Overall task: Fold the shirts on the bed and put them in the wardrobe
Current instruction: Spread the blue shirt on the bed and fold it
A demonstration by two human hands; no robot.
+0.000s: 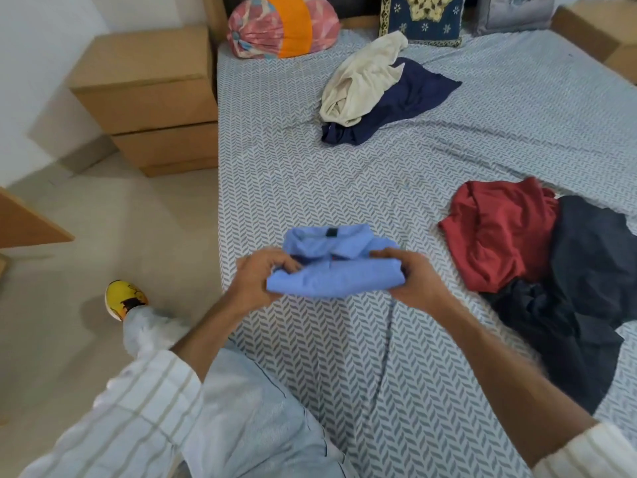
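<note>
A light blue shirt [336,267], folded into a compact rectangle with its collar up, is held just above the bed [282,174] near its left edge. My left hand [256,281] grips its left end and my right hand [415,281] grips its right end. A red shirt [499,232] lies crumpled at the right, partly overlapping a dark navy garment [582,305]. Farther back, a cream shirt [362,84] lies on top of a navy blue shirt [410,101]. No wardrobe is in view.
A wooden bedside cabinet [151,98] stands left of the bed. A pink and orange bolster [282,25], a blue patterned cushion [424,19] and a grey cushion [513,15] line the headboard. Tiled floor, my leg and yellow shoe [124,298] are at left.
</note>
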